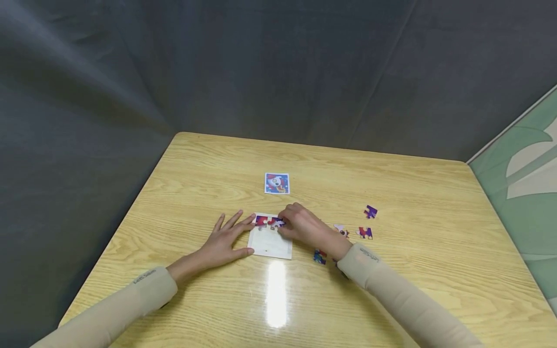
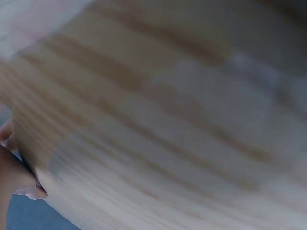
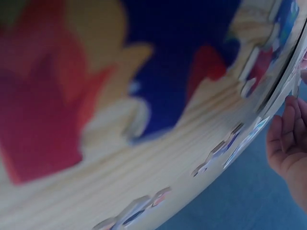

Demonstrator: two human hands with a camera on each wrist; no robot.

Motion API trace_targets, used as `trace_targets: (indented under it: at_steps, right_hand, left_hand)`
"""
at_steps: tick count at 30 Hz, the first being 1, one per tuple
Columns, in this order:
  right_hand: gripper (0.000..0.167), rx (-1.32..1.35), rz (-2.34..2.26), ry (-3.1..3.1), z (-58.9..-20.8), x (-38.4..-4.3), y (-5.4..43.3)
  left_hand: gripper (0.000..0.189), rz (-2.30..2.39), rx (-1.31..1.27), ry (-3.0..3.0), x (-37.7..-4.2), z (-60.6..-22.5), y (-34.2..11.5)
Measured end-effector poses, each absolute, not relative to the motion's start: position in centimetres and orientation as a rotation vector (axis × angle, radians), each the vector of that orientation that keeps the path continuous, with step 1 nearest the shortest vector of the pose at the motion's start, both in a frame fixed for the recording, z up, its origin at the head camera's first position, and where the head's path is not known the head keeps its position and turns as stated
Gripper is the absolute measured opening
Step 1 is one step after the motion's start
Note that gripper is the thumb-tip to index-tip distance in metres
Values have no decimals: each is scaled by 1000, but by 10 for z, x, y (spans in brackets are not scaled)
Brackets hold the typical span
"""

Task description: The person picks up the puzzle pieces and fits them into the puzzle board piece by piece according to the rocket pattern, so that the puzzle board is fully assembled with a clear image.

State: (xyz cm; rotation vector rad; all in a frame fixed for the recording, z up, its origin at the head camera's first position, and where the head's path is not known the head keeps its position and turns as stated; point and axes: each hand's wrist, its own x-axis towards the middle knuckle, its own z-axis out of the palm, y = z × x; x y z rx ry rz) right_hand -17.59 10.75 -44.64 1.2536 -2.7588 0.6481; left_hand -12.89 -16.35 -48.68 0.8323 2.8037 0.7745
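A white puzzle tray point(image 1: 271, 246) lies on the wooden table, with red and purple puzzle pieces point(image 1: 262, 221) along its far edge. My left hand point(image 1: 224, 245) is spread flat, its thumb and fingertips touching the tray's left side. At the tray's far right corner my right hand point(image 1: 306, 226) pinches a puzzle piece point(image 1: 277, 224), mostly covered by the fingers. In the right wrist view, that hand point(image 3: 290, 139) has its fingertips together on a thin pale edge. The left wrist view catches only part of the left hand point(image 2: 17, 179), beside blurred wood.
Beyond the tray lies a small picture card point(image 1: 276, 184) showing a white character. Loose pieces lie to the right: a purple one point(image 1: 370, 211), a red and purple one point(image 1: 365, 233), a white one point(image 1: 341, 229) and a blue one point(image 1: 319, 257). Dark cloth point(image 1: 278, 72) hangs behind the table.
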Motion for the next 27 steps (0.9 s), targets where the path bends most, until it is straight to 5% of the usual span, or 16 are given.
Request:
trace_targets:
  at_steps: [27]
  right_hand:
    - [26, 1268, 647, -2830, -448, -183, 95]
  left_hand:
    - [67, 783, 869, 2825, -129, -485, -163]
